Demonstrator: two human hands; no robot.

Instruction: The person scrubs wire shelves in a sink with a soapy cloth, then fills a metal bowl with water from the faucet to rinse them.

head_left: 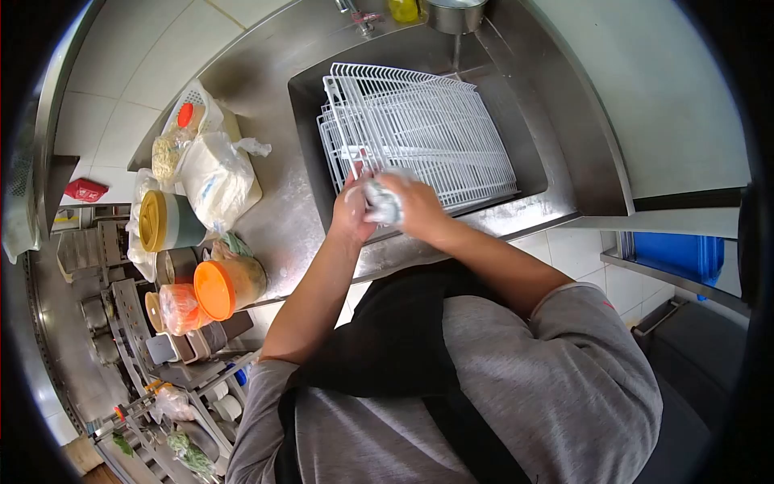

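Over sink [528, 121], left hand [350, 208] gripping rack [423, 129], half-hidden, right hand [419, 206] clasping blurred wad [385, 206]

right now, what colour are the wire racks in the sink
The wire racks are white, seen in the head view, the only one.

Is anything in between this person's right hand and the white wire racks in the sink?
Yes: a whitish wad, perhaps a cloth, is bunched in the right hand at the near left corner of the white wire racks, beside the left hand. Blur hides whether the right hand also touches wire. Nothing else visible intervenes.
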